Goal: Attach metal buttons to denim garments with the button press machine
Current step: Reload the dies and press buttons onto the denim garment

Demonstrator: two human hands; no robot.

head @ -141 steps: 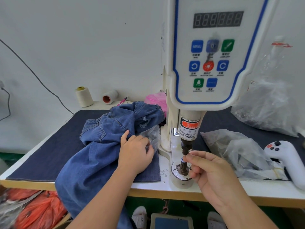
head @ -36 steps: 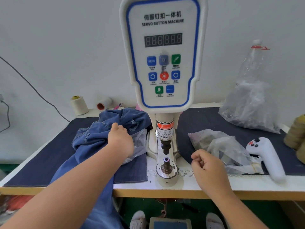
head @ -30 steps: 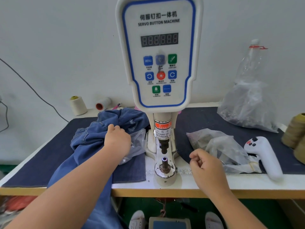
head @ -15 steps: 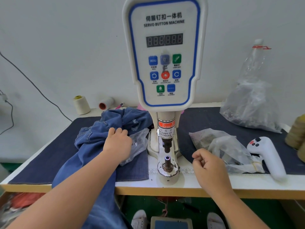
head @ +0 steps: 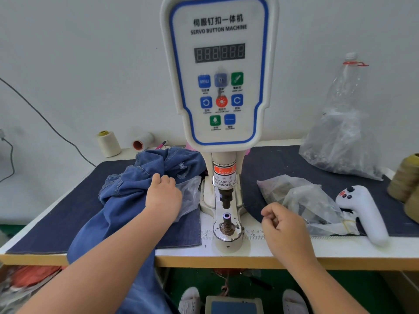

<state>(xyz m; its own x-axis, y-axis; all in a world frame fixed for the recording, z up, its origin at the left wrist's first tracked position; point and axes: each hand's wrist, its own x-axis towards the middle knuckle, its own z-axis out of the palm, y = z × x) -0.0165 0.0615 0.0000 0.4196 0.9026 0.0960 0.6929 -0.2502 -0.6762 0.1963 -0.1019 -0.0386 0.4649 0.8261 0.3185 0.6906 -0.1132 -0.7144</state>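
The white servo button machine (head: 218,87) stands at the middle of the table. Its upper punch (head: 225,200) hangs above the lower die (head: 227,225), and a small stud with a pale top (head: 227,215) sits on that die. Left of the machine, a crumpled blue denim garment (head: 127,193) hangs over the table's front edge. My left hand (head: 163,196) lies on the denim beside a small clear bag (head: 191,193), fingers curled into the fabric. To the right of the die, my right hand (head: 283,225) hovers loosely fisted, with nothing visible in it.
A clear bag of parts (head: 301,200) and a white handheld controller (head: 362,214) lie on the right. A large bag with a bottle (head: 340,143) sits at the back right. Thread spools (head: 107,143) stand at the back left, and cones (head: 405,177) at the far right. A foot pedal (head: 231,304) lies below.
My right hand has drawn back from the lower die, where it pinched the stud, and now hangs curled to the right. My left hand has stayed on the denim, shifting slightly.
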